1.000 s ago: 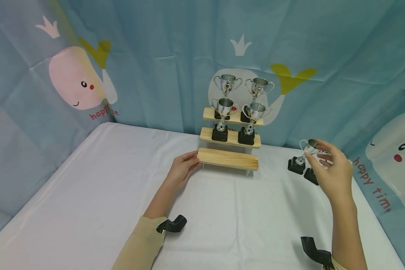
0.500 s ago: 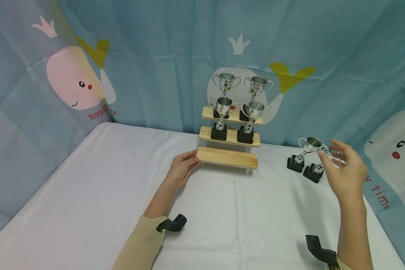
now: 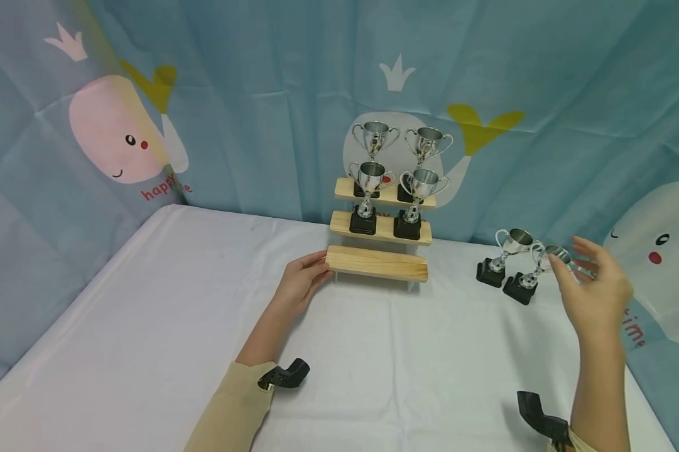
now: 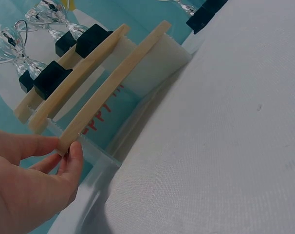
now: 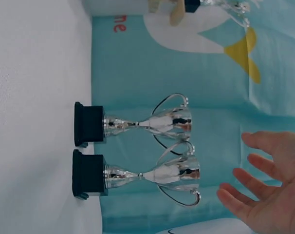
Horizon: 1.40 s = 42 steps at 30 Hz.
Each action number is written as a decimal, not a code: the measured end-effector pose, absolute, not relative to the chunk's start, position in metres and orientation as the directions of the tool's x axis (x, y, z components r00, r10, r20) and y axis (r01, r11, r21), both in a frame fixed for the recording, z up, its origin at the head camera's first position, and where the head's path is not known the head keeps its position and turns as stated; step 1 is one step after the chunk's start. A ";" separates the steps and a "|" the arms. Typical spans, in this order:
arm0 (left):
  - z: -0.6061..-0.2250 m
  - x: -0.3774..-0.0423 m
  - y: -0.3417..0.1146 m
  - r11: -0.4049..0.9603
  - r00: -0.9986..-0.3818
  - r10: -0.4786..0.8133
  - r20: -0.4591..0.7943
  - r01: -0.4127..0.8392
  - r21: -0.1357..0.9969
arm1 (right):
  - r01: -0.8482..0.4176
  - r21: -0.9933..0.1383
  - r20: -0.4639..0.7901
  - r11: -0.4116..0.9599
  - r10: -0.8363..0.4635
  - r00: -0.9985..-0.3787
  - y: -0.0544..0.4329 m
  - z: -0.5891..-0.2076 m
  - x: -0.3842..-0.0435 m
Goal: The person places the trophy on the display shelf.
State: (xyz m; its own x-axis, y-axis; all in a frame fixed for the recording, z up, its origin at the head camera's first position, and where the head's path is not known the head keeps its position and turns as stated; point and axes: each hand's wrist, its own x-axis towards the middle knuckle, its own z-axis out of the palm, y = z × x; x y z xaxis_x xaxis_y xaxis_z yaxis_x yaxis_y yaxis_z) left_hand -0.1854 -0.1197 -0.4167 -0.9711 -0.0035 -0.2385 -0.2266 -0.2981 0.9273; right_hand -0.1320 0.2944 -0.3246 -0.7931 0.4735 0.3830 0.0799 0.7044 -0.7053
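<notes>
My left hand [image 3: 299,285] pinches the left end of the lowest board [image 3: 375,263] of a three-tier wooden display stand; thumb and fingertips meet around that end in the left wrist view. Two silver trophy cups stand upright on the tablecloth to the right: a farther trophy [image 5: 172,123] and a nearer trophy [image 5: 176,174], both with black bases. My right hand [image 3: 596,292] is just beyond the nearer trophy's cup, partly overlapping it in the head view. In the right wrist view its fingers are spread, apart from both trophies, holding nothing.
Two trophies stand on the middle board [image 3: 384,230], including a left trophy [image 3: 366,194] and a right trophy [image 3: 415,201]. Two more stand on the top board [image 3: 345,187]. A blue curtain [image 3: 249,125] hangs behind the white tablecloth [image 3: 203,301].
My right hand has drawn away to the right from around the two trophies, uncovering the nearer one. The trophies stay in place. My left hand keeps its hold on the board.
</notes>
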 end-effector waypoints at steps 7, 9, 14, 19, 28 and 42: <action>-0.417 -0.186 -0.120 -0.301 -0.969 -0.003 -0.245 -0.233 0.925 | 0.097 -0.695 0.381 0.712 0.480 -0.790 0.302 -0.329 -0.135; -0.417 -0.187 -0.119 -0.302 -0.970 -0.004 -0.244 -0.232 0.925 | 0.107 -0.693 0.374 0.713 0.483 -0.792 0.304 -0.330 -0.137; -0.417 -0.186 -0.119 -0.294 -0.967 -0.011 -0.253 -0.239 0.925 | 0.127 -0.677 0.365 0.725 0.481 -0.797 0.309 -0.333 -0.140; -0.417 -0.186 -0.119 -0.292 -0.968 -0.005 -0.249 -0.237 0.926 | 0.152 -0.667 0.345 0.729 0.483 -0.805 0.315 -0.337 -0.144; -0.415 -0.185 -0.119 -0.289 -0.967 -0.004 -0.253 -0.241 0.926 | 0.172 -0.658 0.304 0.733 0.468 -0.830 0.323 -0.349 -0.156; -0.415 -0.185 -0.120 -0.286 -0.968 -0.006 -0.252 -0.240 0.928 | 0.192 -0.676 0.270 0.711 0.482 -0.833 0.328 -0.366 -0.166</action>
